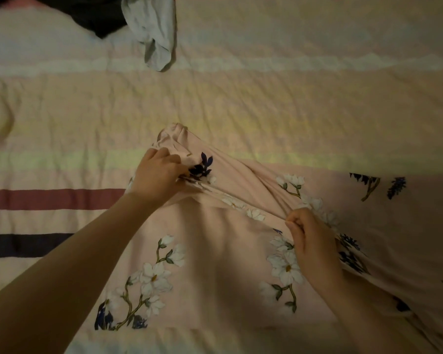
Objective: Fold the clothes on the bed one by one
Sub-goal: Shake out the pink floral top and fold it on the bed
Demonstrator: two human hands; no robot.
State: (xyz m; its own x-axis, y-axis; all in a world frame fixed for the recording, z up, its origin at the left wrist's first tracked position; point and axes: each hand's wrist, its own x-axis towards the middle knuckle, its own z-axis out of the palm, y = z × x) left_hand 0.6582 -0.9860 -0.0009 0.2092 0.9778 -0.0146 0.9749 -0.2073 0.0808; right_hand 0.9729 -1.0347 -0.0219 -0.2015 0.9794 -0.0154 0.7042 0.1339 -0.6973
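Lying on the bed (pixel 266 98), a pink floral garment (pixel 215 251) is pinched by left grip (pixel 159 175) and right grip (pixel 310 241)

the garment (pixel 215 251) is pale pink, printed with white flowers on green stems and dark navy blue sprigs. the bedspread (pixel 292 103) is cream with broad bands: white, pale green, maroon and dark navy. at the far edge lie a light grey-blue cloth (pixel 151 29) and a black cloth (pixel 92 14).
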